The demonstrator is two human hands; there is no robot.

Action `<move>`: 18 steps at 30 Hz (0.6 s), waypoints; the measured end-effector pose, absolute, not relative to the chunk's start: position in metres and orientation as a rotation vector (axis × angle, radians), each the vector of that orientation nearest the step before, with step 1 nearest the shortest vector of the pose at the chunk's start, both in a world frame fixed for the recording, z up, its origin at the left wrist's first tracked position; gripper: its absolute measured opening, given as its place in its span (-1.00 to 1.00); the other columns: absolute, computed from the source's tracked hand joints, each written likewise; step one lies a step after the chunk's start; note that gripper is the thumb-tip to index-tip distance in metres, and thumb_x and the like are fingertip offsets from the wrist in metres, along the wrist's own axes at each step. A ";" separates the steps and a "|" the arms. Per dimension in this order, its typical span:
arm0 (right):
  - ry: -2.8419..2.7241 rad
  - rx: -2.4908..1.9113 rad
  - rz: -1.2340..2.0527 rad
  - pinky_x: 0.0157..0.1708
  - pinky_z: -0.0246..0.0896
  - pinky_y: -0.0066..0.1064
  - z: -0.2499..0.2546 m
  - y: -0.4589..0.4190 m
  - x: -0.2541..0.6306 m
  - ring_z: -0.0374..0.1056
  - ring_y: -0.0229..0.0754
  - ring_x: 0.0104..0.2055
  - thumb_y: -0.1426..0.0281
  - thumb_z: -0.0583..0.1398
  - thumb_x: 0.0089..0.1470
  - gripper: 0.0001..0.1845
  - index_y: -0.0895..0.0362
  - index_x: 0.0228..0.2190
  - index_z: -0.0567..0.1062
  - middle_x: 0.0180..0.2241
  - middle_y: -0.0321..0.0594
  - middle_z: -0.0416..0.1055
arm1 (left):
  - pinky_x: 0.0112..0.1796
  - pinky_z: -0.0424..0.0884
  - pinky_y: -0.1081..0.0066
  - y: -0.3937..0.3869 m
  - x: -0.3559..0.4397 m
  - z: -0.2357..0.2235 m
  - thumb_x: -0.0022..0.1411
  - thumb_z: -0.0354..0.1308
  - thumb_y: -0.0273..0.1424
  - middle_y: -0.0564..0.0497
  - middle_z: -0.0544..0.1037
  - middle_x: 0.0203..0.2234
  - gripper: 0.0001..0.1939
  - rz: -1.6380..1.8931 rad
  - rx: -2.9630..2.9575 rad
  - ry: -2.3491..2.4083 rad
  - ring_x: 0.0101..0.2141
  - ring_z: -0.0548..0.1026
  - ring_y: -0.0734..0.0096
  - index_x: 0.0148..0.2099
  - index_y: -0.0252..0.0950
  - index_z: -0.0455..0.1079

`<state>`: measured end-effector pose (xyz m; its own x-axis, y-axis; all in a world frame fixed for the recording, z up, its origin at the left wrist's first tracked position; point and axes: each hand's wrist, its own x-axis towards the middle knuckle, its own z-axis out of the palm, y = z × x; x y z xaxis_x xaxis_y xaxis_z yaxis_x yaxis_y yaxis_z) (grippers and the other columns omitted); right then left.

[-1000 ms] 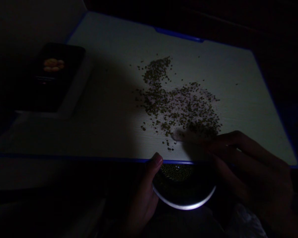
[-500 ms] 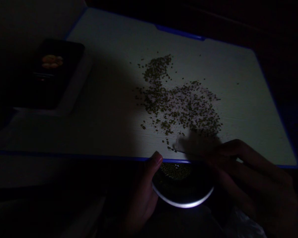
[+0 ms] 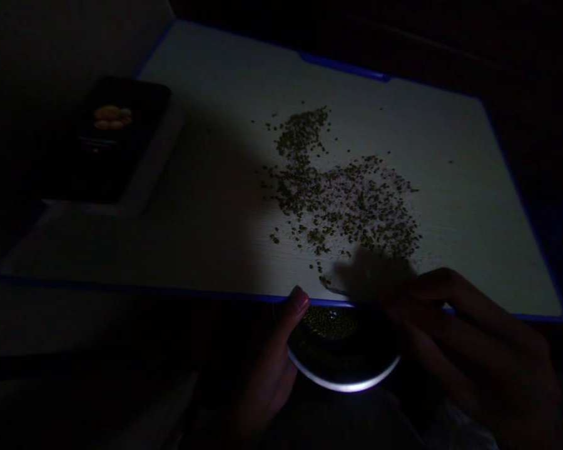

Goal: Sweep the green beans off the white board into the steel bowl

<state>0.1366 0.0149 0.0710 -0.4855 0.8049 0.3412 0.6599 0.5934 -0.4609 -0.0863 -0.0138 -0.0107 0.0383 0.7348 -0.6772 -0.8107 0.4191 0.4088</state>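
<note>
I judge the work partway: grains lie in the bowl, lower centre of frame; a broad scatter is left on the board, mid-frame. I read the left hand as clamping the bowl's rim. Right hand, lower right: fingertips shadowed; I cannot tell whether they pinch anything.

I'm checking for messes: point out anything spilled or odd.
One dark speck, like a few others, lies on the board apart from the main scatter of grains, so it looks strayed. Dim light could hide damage.
</note>
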 end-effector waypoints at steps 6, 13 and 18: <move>-2.316 -1.176 0.269 -0.26 0.55 -0.36 0.074 0.031 0.127 0.61 -0.20 -0.16 0.54 0.30 0.47 -0.77 0.10 0.06 0.68 -0.13 -0.17 0.63 | 0.43 0.48 -0.13 -0.014 -0.087 -0.009 0.27 0.67 -0.29 -0.15 0.82 0.19 -0.13 1.223 -0.089 0.976 0.44 0.56 -0.30 0.54 -0.07 0.48; -2.281 -1.180 0.299 -0.26 0.55 -0.38 0.071 0.037 0.122 0.63 -0.20 -0.16 0.56 0.32 0.44 -0.75 0.08 0.06 0.69 -0.13 -0.16 0.64 | 0.45 0.47 -0.16 -0.013 -0.088 -0.009 0.21 0.70 -0.19 -0.14 0.79 0.26 -0.08 1.181 -0.084 0.956 0.48 0.51 -0.36 0.54 -0.09 0.48; -2.175 -1.272 0.297 -0.30 0.57 -0.35 0.074 0.033 0.121 0.68 -0.17 -0.20 0.56 0.36 0.40 -0.63 -0.01 0.14 0.68 -0.11 -0.22 0.72 | 0.46 0.45 -0.21 -0.012 -0.088 -0.009 0.17 0.73 -0.14 -0.20 0.77 0.28 -0.04 1.128 -0.094 0.962 0.48 0.50 -0.40 0.52 -0.16 0.49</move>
